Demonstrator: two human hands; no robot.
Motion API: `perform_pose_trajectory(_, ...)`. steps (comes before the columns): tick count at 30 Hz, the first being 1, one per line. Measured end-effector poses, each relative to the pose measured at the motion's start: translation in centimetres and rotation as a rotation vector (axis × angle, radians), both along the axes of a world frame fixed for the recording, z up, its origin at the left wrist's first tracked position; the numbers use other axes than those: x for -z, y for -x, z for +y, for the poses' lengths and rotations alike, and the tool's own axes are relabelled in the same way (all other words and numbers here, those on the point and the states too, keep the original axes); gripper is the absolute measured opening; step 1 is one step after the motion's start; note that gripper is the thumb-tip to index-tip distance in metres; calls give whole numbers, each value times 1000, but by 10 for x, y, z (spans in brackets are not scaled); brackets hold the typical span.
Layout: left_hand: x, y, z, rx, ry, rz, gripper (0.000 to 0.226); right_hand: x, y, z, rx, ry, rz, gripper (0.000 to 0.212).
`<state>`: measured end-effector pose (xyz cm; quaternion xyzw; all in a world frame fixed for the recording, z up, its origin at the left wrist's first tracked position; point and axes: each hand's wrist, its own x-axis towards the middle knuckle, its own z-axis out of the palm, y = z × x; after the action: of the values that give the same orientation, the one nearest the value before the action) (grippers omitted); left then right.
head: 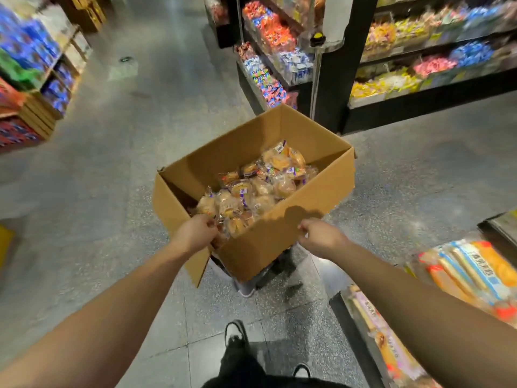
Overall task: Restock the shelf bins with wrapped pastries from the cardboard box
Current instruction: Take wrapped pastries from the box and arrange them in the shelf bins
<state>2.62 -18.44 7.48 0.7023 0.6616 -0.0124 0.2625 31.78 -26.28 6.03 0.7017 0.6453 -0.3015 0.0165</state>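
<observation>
An open cardboard box [282, 242] stands in the aisle on a small stool-like support, tilted toward me. Several wrapped pastries [251, 189] in clear film with purple labels fill its bottom. My left hand [195, 232] grips the near left corner of the box rim, its fingers curled over the edge beside the pastries. My right hand [319, 238] is curled at the near wall of the box, just right of centre; whether it pinches the rim is unclear.
Black shelves with bins of colourful wrapped sweets [419, 60] stand ahead on the right. A shelf of packaged bread [470, 273] sits close at the lower right. Wooden crates with blue packs [42, 79] line the left. Grey floor [112, 177] lies between. My shoes [235, 334] show below.
</observation>
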Motion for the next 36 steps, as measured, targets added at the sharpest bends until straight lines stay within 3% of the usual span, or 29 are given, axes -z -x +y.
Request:
perform_pose_trajectory(5,30,23,97,3,65,70,25,17,35,74,-31,-18,-8,31)
perform_pose_trajectory(14,105,35,231,311,341,275,48,91,109,199,-154,184,-108,39)
perform_pose_trajectory(16,121,34,244,385,410,317,49,112,124,217,-187,223,-144,39)
perform_pose_trajectory(20,150,31,259,441,511,360,54,150,149,247,-250,212,-205,63)
perform_pose_trajectory(25,175,24,265,458,585,456,48,184,171,276,-267,237,-165,76)
perform_pose_trajectory(36,195,21,266,496,571,535,43,214,203,281,-116,226,-289,68)
